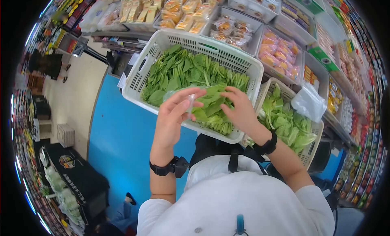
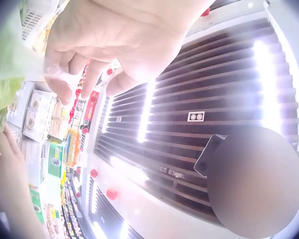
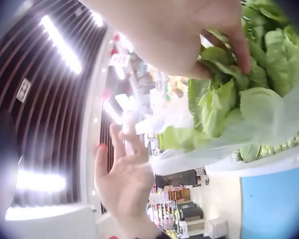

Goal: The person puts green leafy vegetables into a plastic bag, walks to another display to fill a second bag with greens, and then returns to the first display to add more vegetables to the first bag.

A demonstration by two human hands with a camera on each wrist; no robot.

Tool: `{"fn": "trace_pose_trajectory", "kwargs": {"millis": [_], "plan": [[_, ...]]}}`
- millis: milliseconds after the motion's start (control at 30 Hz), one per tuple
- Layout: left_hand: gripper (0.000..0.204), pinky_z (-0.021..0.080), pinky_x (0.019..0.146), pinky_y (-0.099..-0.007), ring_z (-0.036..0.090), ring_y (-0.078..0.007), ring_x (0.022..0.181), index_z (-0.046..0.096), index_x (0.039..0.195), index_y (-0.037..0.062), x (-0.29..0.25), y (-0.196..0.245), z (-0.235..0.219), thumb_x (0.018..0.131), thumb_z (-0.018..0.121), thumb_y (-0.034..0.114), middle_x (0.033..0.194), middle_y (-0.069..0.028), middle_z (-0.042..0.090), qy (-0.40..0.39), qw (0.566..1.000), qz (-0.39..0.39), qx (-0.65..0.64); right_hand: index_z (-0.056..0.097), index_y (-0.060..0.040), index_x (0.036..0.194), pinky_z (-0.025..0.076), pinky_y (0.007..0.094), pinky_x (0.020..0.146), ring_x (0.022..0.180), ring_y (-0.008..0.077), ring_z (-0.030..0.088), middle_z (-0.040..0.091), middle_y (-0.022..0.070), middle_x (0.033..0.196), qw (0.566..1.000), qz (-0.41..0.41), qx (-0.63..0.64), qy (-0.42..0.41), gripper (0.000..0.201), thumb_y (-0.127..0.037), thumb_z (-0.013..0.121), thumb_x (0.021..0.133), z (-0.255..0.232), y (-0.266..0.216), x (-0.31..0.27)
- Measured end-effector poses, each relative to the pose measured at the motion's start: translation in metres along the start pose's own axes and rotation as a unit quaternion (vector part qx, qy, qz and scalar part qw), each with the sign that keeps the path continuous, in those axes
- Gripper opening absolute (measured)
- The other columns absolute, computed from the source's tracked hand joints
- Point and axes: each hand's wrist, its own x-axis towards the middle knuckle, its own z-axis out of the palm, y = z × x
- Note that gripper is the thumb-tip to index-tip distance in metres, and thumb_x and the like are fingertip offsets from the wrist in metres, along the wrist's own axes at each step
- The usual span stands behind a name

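My left hand [image 1: 172, 112] pinches the edge of a clear plastic bag [image 1: 191, 106]; its fingers [image 2: 65, 92] are bent around the thin film in the left wrist view. Curled over a bunch of leafy greens [image 1: 211, 100], my right hand [image 1: 243, 114] has its fingertips among the leaves. Seen from the right wrist, that bunch [image 3: 217, 107] lies partly inside the bag [image 3: 199, 154]. Both hands are above the near side of a white crate [image 1: 136, 84] holding more greens. How far the leaves reach into the bag is partly hidden.
A second crate [image 1: 319, 144] with looser greens stands at the right, a bundle of plastic bags [image 1: 308, 102] at its back corner. Trays of packaged bread [image 1: 280, 53] line the far side. Blue floor [image 1: 118, 122] and a black-covered stand [image 1: 81, 179] lie at the left.
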Motion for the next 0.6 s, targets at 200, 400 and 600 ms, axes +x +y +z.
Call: {"fn": "trace_pose_trajectory", "kwargs": {"millis": [200, 400, 600], "plan": [[0.038, 0.046, 0.066, -0.0235, 0.063, -0.0166, 0.094, 0.057, 0.124, -0.0001, 0.001, 0.005, 0.007, 0.093, 0.053, 0.022, 0.124, -0.0235, 0.06, -0.023, 0.999, 0.014, 0.029, 0.067, -0.0015, 0.1, 0.046, 0.0397, 0.092, 0.103, 0.0313, 0.056, 0.064, 0.0121, 0.106, 0.966, -0.16, 0.141, -0.146, 0.023, -0.002, 0.061, 0.078, 0.027, -0.022, 0.011], [0.054, 0.045, 0.065, -0.0247, 0.06, -0.0149, 0.09, 0.043, 0.134, -0.0032, -0.015, 0.014, -0.046, 0.096, 0.049, 0.034, 0.13, -0.0321, 0.052, 0.032, 0.999, 0.029, 0.007, 0.065, 0.0037, 0.106, 0.049, 0.0346, 0.092, 0.104, 0.023, 0.06, 0.065, 0.01, 0.11, 0.912, -0.005, 0.355, -0.205, 0.025, 0.005, 0.058, 0.082, 0.022, -0.001, 0.003], [0.051, 0.045, 0.066, -0.0249, 0.058, -0.0153, 0.09, 0.044, 0.132, -0.0018, -0.023, 0.016, -0.06, 0.096, 0.049, 0.033, 0.13, -0.0319, 0.052, 0.077, 0.996, 0.04, 0.006, 0.06, 0.0042, 0.116, 0.049, 0.0333, 0.098, 0.106, 0.0228, 0.062, 0.063, 0.0145, 0.115, 0.603, 0.268, 0.745, -0.098, 0.026, 0.004, 0.055, 0.091, 0.008, 0.027, -0.002]]}}
